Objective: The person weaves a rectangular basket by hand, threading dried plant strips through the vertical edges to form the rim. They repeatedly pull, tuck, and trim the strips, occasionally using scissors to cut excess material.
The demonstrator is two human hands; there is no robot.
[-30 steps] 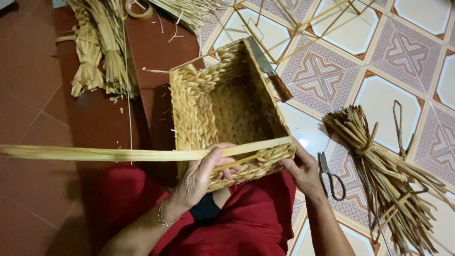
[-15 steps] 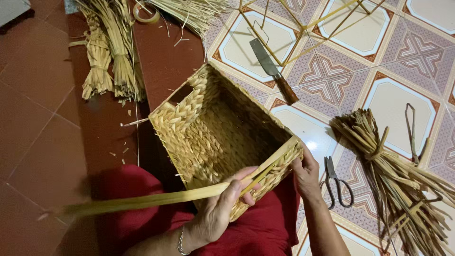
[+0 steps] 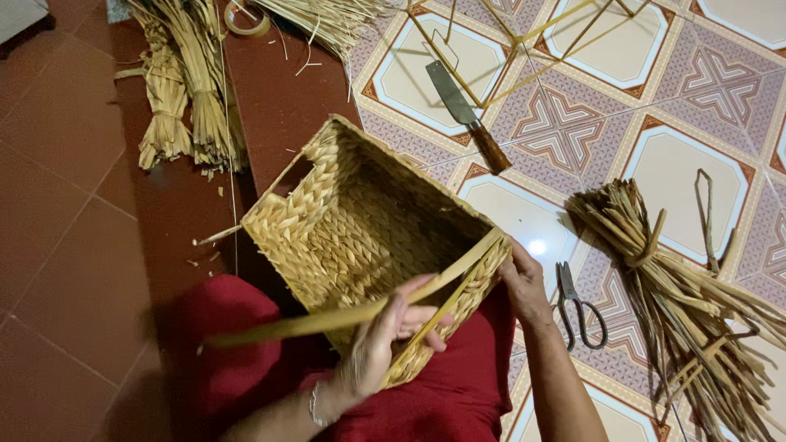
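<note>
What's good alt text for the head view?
A person's left hand pulls a long flat straw strand across a woven rectangular basket on their lap; the right hand steadies its corner. Scissors, a knife and straw bundles lie on the tiled floor.

Place: likely a home floor used for craft weaving
Floor: patterned tiles [image 3: 565, 123] beside plain red tiles [image 3: 57, 245]
Materials: dried reed bundles [image 3: 184, 90], loose stalks [image 3: 679, 286]
Tools: knife [image 3: 467, 115], scissors [image 3: 577, 303]
Product: half-woven basket [image 3: 352, 229] on a lap
</note>
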